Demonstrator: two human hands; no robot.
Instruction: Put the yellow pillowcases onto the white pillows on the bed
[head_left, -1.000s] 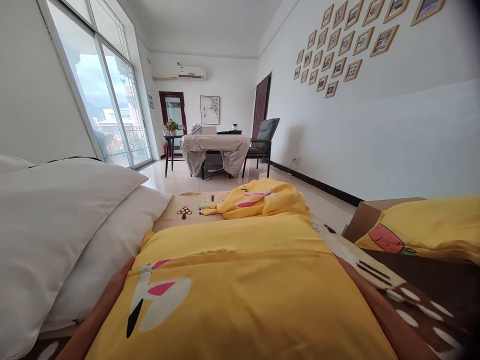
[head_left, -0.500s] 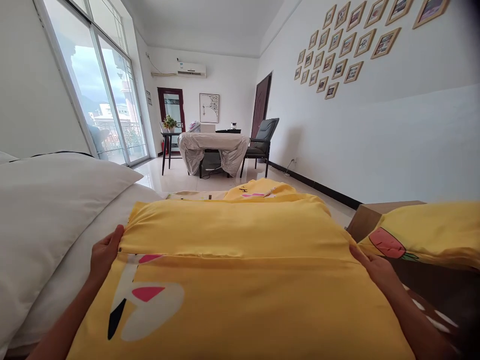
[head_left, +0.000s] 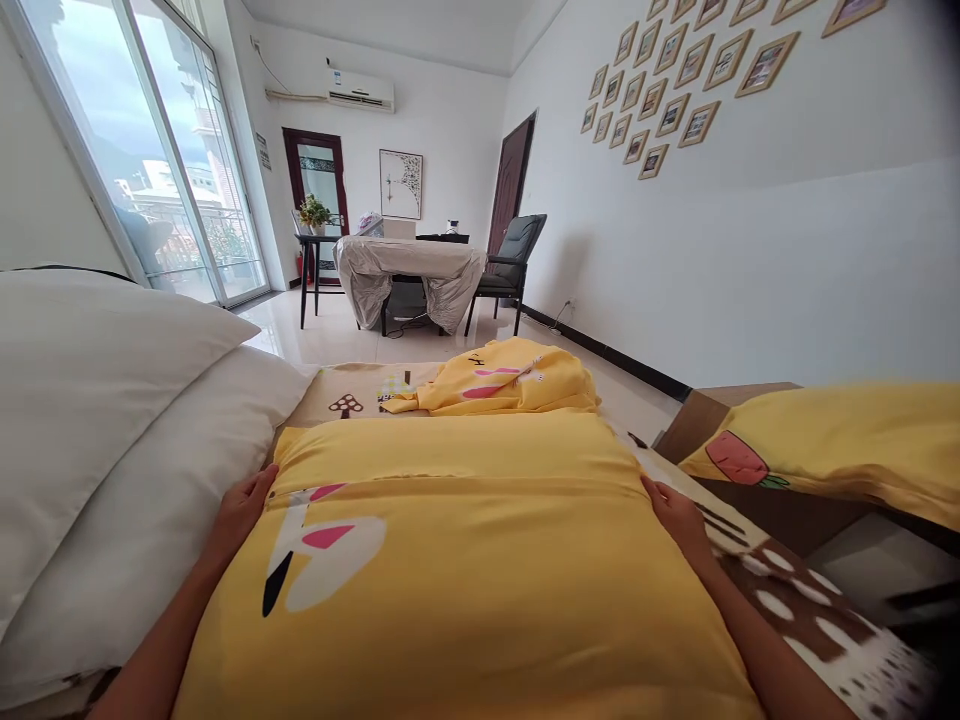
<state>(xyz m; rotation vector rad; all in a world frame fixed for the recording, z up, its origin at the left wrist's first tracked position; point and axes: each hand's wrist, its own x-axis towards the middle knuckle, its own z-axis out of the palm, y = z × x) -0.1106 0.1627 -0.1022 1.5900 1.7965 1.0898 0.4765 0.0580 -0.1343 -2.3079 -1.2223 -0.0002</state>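
A plump yellow pillow [head_left: 480,570] with a white, pink and black print fills the space in front of me. Across its upper part runs the overlapping edge of the pillowcase. My left hand [head_left: 247,500] grips its left side near the far corner, thumb on top. On the opposite side, my right hand [head_left: 675,508] pinches the right edge at about the same height. The fingers under the fabric are hidden on both sides. Just beyond the pillow lies a crumpled yellow cloth [head_left: 517,380] with pink marks.
White pillows [head_left: 112,390] are stacked on the left. A patterned sheet [head_left: 795,590] covers the bed. At the right, another yellow pillow [head_left: 847,440] with a carrot print rests on a brown wooden piece [head_left: 720,400]. Farther off stand a covered table [head_left: 412,258] and a chair [head_left: 517,265].
The pillow, with both hands on it, sits lower and nearer to me, showing more of the sheet and the crumpled cloth beyond. The view has shifted slightly.
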